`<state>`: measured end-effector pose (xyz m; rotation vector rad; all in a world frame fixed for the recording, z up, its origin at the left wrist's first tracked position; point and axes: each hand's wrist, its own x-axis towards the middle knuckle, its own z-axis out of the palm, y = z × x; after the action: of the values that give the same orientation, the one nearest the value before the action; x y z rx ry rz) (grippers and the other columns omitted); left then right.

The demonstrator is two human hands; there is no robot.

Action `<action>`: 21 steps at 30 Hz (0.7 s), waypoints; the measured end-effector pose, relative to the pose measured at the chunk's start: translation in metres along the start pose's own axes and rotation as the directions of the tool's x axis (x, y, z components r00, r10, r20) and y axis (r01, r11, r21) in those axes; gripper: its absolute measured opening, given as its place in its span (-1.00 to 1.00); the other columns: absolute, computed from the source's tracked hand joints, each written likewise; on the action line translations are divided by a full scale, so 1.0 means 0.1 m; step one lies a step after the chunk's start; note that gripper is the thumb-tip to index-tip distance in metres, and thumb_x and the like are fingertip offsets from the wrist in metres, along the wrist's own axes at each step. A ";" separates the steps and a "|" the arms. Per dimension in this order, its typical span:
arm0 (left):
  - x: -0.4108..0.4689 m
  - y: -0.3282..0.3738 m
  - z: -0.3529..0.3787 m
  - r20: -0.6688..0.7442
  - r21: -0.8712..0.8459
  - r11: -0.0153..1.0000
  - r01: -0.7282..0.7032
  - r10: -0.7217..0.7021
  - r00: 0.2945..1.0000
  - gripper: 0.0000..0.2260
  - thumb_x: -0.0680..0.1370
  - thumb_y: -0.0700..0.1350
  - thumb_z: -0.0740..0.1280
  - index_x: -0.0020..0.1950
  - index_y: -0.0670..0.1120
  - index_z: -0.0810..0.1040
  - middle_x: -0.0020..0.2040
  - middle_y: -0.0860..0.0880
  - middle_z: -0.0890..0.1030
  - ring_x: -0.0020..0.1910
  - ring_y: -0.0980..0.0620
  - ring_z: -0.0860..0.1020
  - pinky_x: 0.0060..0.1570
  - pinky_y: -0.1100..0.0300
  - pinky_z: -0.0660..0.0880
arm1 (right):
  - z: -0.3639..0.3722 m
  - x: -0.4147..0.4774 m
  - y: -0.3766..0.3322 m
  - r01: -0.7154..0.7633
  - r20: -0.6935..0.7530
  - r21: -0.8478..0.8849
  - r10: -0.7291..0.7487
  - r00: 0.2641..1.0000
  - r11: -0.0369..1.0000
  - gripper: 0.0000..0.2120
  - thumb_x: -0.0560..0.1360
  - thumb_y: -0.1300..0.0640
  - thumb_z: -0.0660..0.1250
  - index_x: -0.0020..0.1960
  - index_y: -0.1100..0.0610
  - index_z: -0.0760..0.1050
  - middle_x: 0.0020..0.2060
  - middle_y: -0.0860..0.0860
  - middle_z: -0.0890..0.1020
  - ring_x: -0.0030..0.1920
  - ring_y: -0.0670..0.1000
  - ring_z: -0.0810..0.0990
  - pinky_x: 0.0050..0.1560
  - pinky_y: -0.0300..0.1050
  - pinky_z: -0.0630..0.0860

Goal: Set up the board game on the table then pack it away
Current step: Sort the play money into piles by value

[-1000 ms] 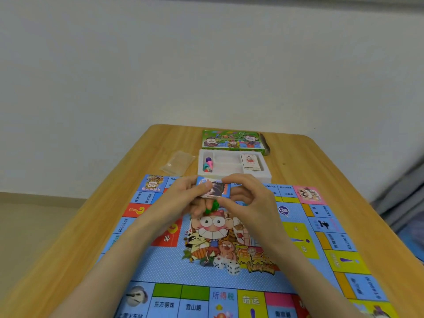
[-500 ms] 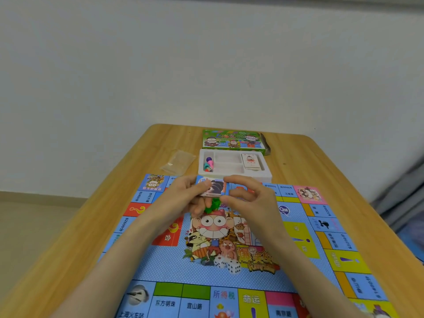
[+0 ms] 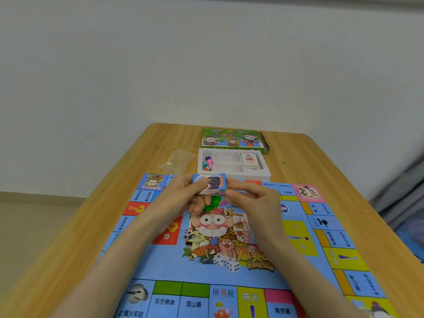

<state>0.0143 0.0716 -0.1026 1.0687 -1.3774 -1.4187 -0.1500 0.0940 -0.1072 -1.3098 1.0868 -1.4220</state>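
The left hand [image 3: 181, 196] and right hand [image 3: 254, 200] pinch a stack of cards [image 3: 212, 183] by its ends above the far half of the board [image 3: 160, 260]. Green pieces [image 3: 212, 203] show just beneath. Bare surface [image 3: 344, 161] flanks the board. The tray [image 3: 229, 175] and box [image 3: 231, 140] sit just beyond, and the dice [image 3: 227, 263] lie nearer. Hands and cards have barely shifted.

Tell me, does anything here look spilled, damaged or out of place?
Nothing stands out. The board lies flat, two dice sit on it, and the left hand and right hand hold the card stack.

Wooden table [image 3: 298, 157] bears board [image 3: 165, 262], tray [image 3: 231, 174], box [image 3: 231, 140], bag [image 3: 177, 160].
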 end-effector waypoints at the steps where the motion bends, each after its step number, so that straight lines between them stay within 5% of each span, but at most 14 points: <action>1: 0.00 0.00 0.00 0.000 -0.005 1.000 0.006 -0.006 1.000 -0.77 0.63 -0.14 0.16 -0.11 -0.25 0.47 -0.42 -0.07 0.53 -0.58 0.09 0.36 -0.54 0.29 0.34 | 0.00 0.01 0.00 0.000 -0.018 0.005 0.001 1.000 1.000 -0.76 0.39 0.37 0.42 -0.25 0.03 0.65 -0.24 -0.08 0.71 -0.16 -0.05 0.69 -0.17 -0.24 0.59; 7: -0.01 0.03 -0.01 -0.037 -0.182 0.983 0.034 -0.041 0.998 -0.80 0.64 -0.15 0.15 -0.07 -0.25 0.46 -0.42 -0.08 0.53 -0.58 0.12 0.36 -0.57 0.31 0.34 | -0.10 0.14 -0.03 -0.041 -0.117 -0.008 0.039 0.992 0.999 -0.93 0.38 0.28 0.46 -0.25 0.16 0.61 -0.31 -0.01 0.69 -0.27 -0.05 0.66 -0.22 -0.22 0.60; 14: 0.03 0.02 -0.08 -0.161 -0.301 0.954 0.011 -0.063 0.985 -0.83 0.63 -0.17 0.16 -0.07 -0.23 0.45 -0.42 -0.09 0.55 -0.58 0.13 0.42 -0.58 0.32 0.38 | -0.16 0.81 0.00 -0.030 -0.108 -0.408 -0.016 0.994 0.912 -0.90 0.45 0.27 0.40 -0.24 0.18 0.60 -0.34 -0.08 0.58 -0.32 -0.17 0.50 -0.36 -0.45 0.40; 21: 0.02 0.04 -0.09 -0.167 -0.298 0.954 0.014 -0.067 0.984 -0.84 0.63 -0.17 0.17 -0.07 -0.22 0.46 -0.41 -0.09 0.56 -0.57 0.12 0.44 -0.56 0.31 0.40 | -0.01 1.25 0.27 -0.002 -0.113 -0.702 -0.109 0.988 0.712 -0.90 0.45 0.25 0.38 -0.22 0.13 0.63 -0.18 0.03 0.67 -0.14 0.01 0.59 -0.13 -0.05 0.52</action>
<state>0.0221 0.0673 -0.0988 1.0014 -0.9854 -1.4687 -0.1553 -0.0332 -0.1062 -1.7892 1.8227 -1.1840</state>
